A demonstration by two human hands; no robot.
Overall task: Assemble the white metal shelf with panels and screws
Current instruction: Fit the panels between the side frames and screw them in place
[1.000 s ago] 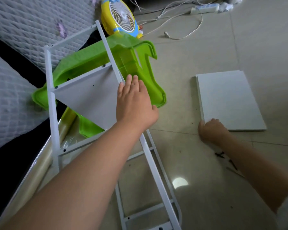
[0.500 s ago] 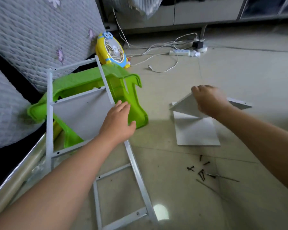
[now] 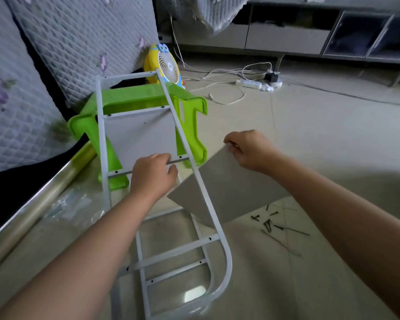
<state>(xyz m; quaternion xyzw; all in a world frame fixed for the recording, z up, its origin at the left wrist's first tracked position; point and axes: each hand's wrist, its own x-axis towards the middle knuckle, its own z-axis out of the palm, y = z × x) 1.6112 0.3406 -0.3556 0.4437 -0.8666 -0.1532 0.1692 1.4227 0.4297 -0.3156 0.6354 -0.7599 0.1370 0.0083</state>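
Since the earlier frame: right hand (image 3: 249, 150) has carried the loose panel (image 3: 236, 192) off the floor stack and across toward the frame (image 3: 214, 218); left hand (image 3: 151, 175) has slid down from the fitted panel's edge onto a crossbar.

Far left: quilted cushions (image 3: 79, 42) lean above a dark gap. Clear plastic wrapping (image 3: 72, 206) lies on the floor near the frame's left rail.

The white metal shelf frame leans with its upper end on a green plastic stool (image 3: 192, 125), lower curved end on the floor. One panel (image 3: 141, 135) already sits between the two upper crossbars. A yellow fan (image 3: 164, 65) stands behind the stool.

Left hand grips the crossbar (image 3: 180, 160) at that panel's lower edge, fingers curled over the bar, thumb under.

Right hand pinches the far corner of the loose panel, fingers clamped on its edge. The panel is tilted, raised off the floor, passing behind the frame's right rail.

Right of the frame: dark screws (image 3: 267, 224) scattered on the floor tiles, below the held panel. Further back, a power strip (image 3: 251, 83) with white cables.
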